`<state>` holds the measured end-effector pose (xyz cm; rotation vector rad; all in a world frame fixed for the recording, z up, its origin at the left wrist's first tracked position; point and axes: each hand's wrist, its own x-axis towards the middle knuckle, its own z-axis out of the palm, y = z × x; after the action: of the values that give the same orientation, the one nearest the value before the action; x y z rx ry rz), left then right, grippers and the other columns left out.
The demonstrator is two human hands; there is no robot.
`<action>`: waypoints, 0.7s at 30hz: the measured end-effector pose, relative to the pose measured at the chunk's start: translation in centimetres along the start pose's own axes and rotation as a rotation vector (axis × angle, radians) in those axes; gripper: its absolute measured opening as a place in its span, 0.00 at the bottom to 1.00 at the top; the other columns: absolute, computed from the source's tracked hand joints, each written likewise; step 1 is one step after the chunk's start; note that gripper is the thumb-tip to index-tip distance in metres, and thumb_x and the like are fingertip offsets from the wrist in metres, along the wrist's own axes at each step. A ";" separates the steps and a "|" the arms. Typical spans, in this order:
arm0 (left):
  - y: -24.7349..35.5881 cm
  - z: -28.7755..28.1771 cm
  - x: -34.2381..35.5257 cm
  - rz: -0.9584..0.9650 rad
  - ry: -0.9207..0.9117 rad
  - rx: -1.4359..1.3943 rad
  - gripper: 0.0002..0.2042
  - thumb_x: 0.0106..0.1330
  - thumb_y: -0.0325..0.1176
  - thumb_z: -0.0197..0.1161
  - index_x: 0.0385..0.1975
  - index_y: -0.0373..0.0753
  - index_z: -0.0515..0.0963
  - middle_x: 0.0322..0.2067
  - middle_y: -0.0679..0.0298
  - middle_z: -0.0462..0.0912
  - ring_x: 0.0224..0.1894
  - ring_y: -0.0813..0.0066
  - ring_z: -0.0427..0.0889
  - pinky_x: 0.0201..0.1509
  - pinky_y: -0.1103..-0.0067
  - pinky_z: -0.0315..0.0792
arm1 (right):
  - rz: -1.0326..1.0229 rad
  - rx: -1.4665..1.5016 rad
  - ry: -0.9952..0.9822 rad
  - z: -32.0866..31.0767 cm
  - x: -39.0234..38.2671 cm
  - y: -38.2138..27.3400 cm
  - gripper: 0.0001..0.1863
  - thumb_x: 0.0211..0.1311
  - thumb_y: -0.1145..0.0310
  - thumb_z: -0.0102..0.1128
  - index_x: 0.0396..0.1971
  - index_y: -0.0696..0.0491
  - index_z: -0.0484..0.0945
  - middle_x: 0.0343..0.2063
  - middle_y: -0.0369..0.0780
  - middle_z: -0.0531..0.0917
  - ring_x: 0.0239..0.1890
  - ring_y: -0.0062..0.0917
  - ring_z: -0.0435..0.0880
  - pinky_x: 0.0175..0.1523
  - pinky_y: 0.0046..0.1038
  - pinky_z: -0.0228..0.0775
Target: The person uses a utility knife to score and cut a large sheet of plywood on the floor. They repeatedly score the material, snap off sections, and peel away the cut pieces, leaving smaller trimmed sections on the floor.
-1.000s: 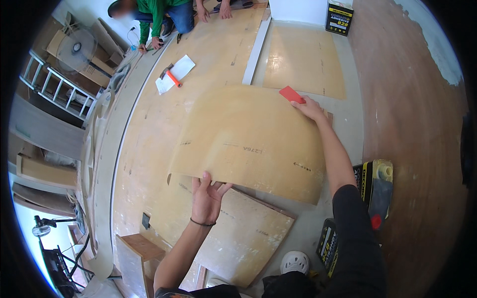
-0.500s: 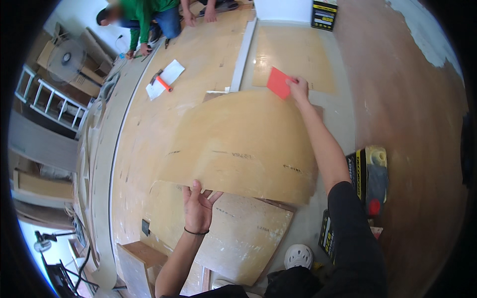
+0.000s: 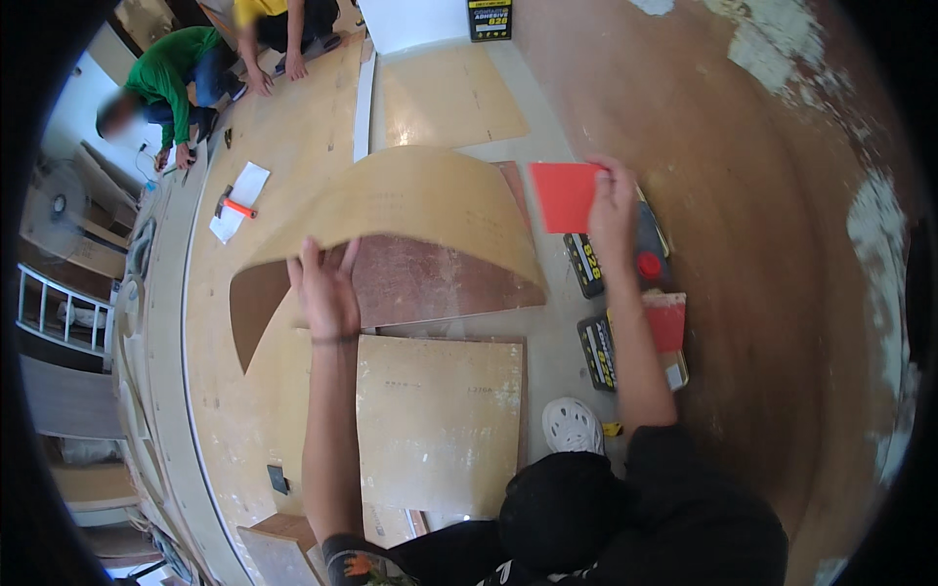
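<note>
My left hand (image 3: 327,293) holds the near edge of a thin tan flexible sheet (image 3: 410,186), which is raised and bowed, exposing a reddish-brown board (image 3: 420,283) beneath. My right hand (image 3: 611,210) grips a flat red plastic spreader (image 3: 563,200) at the sheet's right, above two dark cans (image 3: 586,264) with yellow lettering. The lower can (image 3: 596,352) has another red piece (image 3: 664,322) on it. Below my left hand lies a square tan panel (image 3: 440,420).
Two co-workers (image 3: 181,83) (image 3: 278,29) crouch at upper left. A hammer (image 3: 234,205) rests on white paper. A white strip (image 3: 364,112) and another can (image 3: 490,20) lie farther ahead. Clutter with a fan (image 3: 59,200) and ladder (image 3: 63,308) lines the left; a brown surface (image 3: 772,293) borders the right.
The view has shifted. My left hand has raised the sheet's edge, uncovering the reddish board. My right hand with the red spreader has moved off the sheet toward the right.
</note>
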<state>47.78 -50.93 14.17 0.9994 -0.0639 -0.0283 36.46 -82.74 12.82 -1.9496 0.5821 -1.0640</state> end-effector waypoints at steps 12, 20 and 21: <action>11.3 6.5 1.0 0.161 -0.092 -0.152 0.15 0.73 0.28 0.47 0.56 0.29 0.62 0.52 0.49 0.71 0.53 0.47 0.77 0.56 0.58 0.80 | -0.087 -1.153 -0.229 -7.9 0.1 6.7 0.11 0.64 0.69 0.53 0.44 0.53 0.76 0.50 0.49 0.72 0.54 0.42 0.74 0.47 0.38 0.77; 18.7 5.8 -2.1 0.254 -0.133 -0.007 0.11 0.73 0.28 0.47 0.47 0.26 0.64 0.49 0.46 0.74 0.51 0.48 0.79 0.56 0.61 0.81 | -0.288 -1.039 -0.122 -7.9 -1.1 3.7 0.16 0.62 0.65 0.57 0.49 0.51 0.75 0.57 0.45 0.71 0.57 0.41 0.71 0.55 0.42 0.72; 19.2 5.8 -2.3 0.284 -0.150 0.028 0.10 0.73 0.28 0.47 0.47 0.26 0.64 0.48 0.46 0.74 0.51 0.49 0.79 0.56 0.61 0.81 | -0.318 -0.901 -0.125 -7.9 -1.6 2.6 0.18 0.62 0.64 0.59 0.51 0.52 0.74 0.57 0.45 0.72 0.56 0.39 0.72 0.54 0.41 0.71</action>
<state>45.02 -45.31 33.36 1.0075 -0.3438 0.1585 28.94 -86.53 12.35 -2.9475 0.7801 -0.9268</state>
